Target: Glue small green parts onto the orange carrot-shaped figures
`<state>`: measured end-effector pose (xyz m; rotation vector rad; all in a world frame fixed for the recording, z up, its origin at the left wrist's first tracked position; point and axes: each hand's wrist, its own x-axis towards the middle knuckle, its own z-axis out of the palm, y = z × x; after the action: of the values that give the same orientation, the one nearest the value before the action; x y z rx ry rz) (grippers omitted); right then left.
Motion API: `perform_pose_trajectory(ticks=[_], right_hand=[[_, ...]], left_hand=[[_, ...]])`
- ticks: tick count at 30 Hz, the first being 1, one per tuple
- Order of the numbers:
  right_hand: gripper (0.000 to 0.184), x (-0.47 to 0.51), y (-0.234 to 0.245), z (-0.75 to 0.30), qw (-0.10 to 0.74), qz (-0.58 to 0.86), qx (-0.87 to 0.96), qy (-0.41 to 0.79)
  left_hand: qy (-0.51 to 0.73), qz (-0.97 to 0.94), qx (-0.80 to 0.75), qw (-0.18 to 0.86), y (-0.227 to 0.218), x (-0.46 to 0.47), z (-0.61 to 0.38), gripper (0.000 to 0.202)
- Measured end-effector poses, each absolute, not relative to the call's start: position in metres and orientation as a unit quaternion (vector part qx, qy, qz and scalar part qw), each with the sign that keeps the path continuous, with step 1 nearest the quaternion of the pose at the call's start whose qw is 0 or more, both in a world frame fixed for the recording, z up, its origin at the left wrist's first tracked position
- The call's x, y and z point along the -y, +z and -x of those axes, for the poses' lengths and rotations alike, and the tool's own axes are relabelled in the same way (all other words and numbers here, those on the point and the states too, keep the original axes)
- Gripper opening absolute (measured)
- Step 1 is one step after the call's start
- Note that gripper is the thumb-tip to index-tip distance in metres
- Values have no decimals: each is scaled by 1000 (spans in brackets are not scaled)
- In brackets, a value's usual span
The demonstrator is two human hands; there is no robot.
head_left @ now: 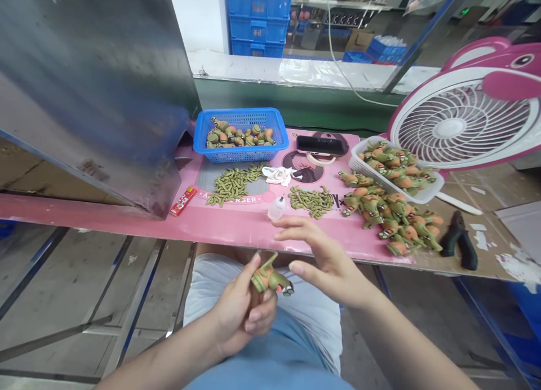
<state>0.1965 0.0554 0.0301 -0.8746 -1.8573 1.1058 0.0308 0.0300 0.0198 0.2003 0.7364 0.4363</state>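
My left hand is closed around a small green and orange dinosaur toy, held over my lap below the table edge. Just to its right, my right hand is open with fingers stretched out and holds nothing. A small clear glue bottle stands on the pink mat just beyond my right fingertips. Two piles of loose green tail pieces lie on the mat.
A blue basket of toys sits at the back, a white basket of toys at the right, with more toys heaped before it. Black pliers, a phone, a pink fan, a red packet and a metal chute surround them.
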Motion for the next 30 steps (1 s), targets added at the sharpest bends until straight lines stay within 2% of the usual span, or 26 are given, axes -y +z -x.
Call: perform_pose_trajectory(ticks=[2, 6, 12, 15, 19, 23, 26, 30], right_hand=[[35, -46, 26, -197, 404, 388, 708, 431], [48, -34, 20, -189, 328, 393, 696, 504], [48, -34, 13, -186, 331, 390, 662, 548], [44, -31, 8, -185, 369, 401, 666, 509], [42, -24, 5, -178, 426, 428, 690, 400], [43, -20, 6, -170, 444, 435, 725, 296], [48, -19, 1, -166, 463, 437, 718, 281], [51, -17, -11, -164, 493, 436, 696, 288]], left_hand=[[250, -120, -341, 899, 19, -31, -28, 52], [282, -171, -355, 875, 18, -33, -27, 52], [301, -273, -388, 827, 16, -34, -31, 53], [339, -332, -407, 781, 8, -30, -31, 54], [403, -449, -364, 709, -3, -25, -26, 61], [397, -500, -377, 671, -3, -24, -23, 47], [393, -498, -440, 635, 3, -24, -25, 38], [397, -460, -467, 643, 2, -24, -29, 39]])
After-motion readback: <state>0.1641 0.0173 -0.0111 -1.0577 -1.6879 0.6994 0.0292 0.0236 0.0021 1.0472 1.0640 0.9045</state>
